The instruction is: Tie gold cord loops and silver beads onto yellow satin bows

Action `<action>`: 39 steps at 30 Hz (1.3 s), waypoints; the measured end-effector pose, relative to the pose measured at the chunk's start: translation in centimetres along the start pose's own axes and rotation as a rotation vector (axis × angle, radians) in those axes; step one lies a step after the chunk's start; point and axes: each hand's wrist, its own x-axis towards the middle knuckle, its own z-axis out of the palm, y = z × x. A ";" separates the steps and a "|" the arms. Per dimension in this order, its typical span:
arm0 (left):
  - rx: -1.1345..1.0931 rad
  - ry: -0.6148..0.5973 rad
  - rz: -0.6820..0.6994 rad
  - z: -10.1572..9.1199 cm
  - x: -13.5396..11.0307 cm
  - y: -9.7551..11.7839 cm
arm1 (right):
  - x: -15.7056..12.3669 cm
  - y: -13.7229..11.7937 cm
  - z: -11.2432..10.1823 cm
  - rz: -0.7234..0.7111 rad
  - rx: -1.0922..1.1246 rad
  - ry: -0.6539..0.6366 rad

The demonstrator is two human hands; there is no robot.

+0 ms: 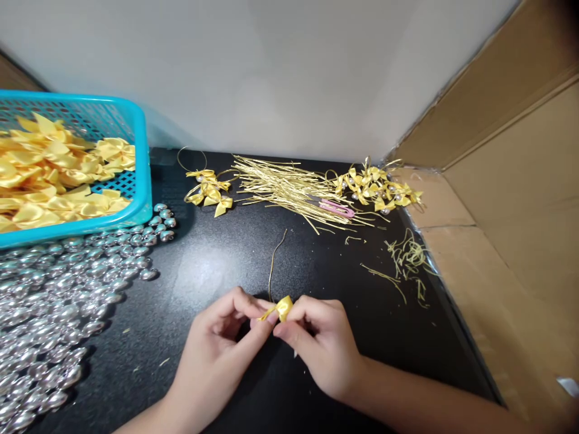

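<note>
A yellow satin ribbon bow is pinched between my two hands above the black tabletop. My left hand closes thumb and fingers on the bow's left side. From the right, my right hand grips the other side, its thumb and forefinger pressed together. A thin gold cord rises from behind the bow and curves away toward the back. Where the cord meets the bow is hidden by the fingers.
At left, a turquoise basket holds yellow bows, with many silver beads before it. Gold cords lie at the back with a pink clip. Finished-looking bows, cord scraps and cardboard are at right; more bows lie back left.
</note>
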 end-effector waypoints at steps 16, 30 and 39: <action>0.049 -0.067 0.170 -0.2 0.3 -0.1 | 3.0 -1.7 -2.4 0.461 0.328 -0.138; 0.412 -0.122 0.643 -1.1 1.3 3.2 | 4.3 -4.0 -2.0 0.395 0.571 -0.225; 0.425 -0.016 0.521 -1.7 2.3 1.7 | 5.9 -2.9 -1.3 0.393 0.545 -0.229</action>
